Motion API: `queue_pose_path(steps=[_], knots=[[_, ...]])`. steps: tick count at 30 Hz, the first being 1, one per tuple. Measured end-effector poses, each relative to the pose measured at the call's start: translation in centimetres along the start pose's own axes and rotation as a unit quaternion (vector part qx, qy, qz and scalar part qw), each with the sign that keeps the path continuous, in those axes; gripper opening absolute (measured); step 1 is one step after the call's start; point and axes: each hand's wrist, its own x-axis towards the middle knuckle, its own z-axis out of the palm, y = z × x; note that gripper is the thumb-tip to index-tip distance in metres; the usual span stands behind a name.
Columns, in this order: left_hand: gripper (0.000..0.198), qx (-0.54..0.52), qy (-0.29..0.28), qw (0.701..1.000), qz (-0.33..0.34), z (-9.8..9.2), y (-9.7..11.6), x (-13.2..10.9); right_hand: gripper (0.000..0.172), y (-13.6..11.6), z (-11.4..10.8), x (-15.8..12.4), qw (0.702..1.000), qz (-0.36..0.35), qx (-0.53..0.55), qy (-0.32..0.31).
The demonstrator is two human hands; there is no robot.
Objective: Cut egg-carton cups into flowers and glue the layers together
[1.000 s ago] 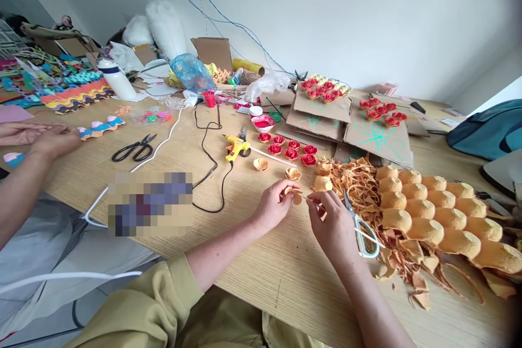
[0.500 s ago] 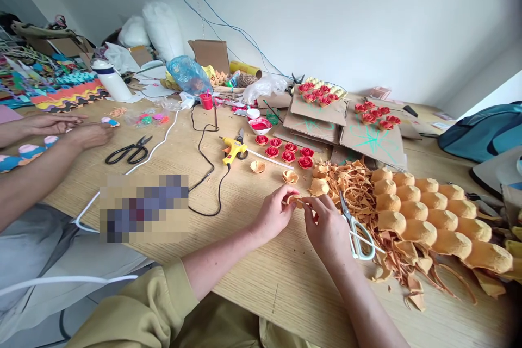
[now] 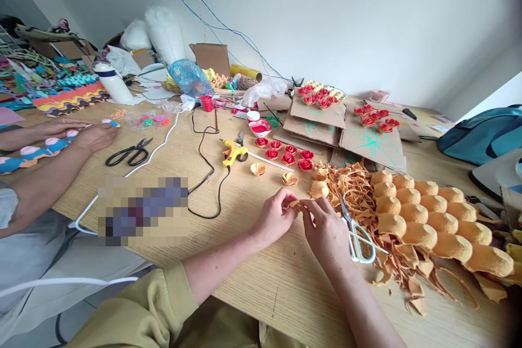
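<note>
A small piece of orange egg carton (image 3: 292, 204) is pinched between my left hand (image 3: 277, 213) and my right hand (image 3: 324, 228), fingertips nearly meeting. My fingers hide much of it. Just beyond lie two unpainted carton flowers (image 3: 290, 179) and several red painted roses (image 3: 288, 158). White-handled scissors (image 3: 361, 242) rest beside my right wrist, partly on a heap of carton scraps (image 3: 353, 190). Cut cups (image 3: 318, 190) sit at the heap's near left edge.
Egg trays (image 3: 424, 209) fill the right side. A yellow glue gun (image 3: 234, 153) with a black cord lies mid-table, near a bowl of red paint (image 3: 260, 129). Cardboard sheets (image 3: 369, 144) carry more roses. At left, a co-worker's hands (image 3: 95, 136) hold painted carton near black scissors (image 3: 129, 153).
My fingers have shifted slightly on the carton piece, which now shows a raised flap. The co-worker's hands have moved a little to the right.
</note>
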Motion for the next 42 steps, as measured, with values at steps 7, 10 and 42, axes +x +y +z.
queue_pose_path(steps=[7,10,42], knots=[[0.020,0.015,-0.001,0.999,0.030,-0.08,-0.33,0.07,0.025,0.01,-0.25,0.10,0.999,0.015,0.026,-0.014],[0.012,0.039,0.010,0.998,0.052,-0.11,-0.35,0.13,0.025,0.03,-0.20,0.08,0.999,0.012,0.031,-0.011],[0.013,-0.039,-0.064,0.996,0.041,-0.68,-0.43,0.33,0.021,0.21,-0.26,-0.07,0.997,-0.052,-0.054,-0.008]])
